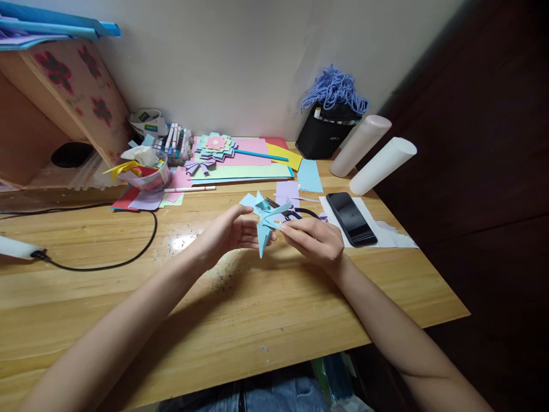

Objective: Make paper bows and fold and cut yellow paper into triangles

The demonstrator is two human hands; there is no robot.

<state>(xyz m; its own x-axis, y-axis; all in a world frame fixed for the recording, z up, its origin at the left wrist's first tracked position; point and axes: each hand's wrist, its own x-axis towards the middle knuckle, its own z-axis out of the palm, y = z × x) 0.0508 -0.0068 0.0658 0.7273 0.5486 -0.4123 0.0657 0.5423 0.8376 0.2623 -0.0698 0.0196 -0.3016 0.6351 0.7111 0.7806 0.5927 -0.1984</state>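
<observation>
Mostly hidden behind the right hand (315,240) and the folded blue paper (266,220): scissors (300,213), with only the dark handle loops showing. Cut off by the left edge: wooden box (43,114) far left, white tool (15,247) on its cable. Too small to read: labels on the far markers (175,140). Cropped at the near edge: both forearms.

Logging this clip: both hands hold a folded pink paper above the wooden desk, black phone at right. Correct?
No: the head view shows the folded paper is light blue, not pink. The left hand and right hand hold it above the wooden desk, black phone at right.
</observation>
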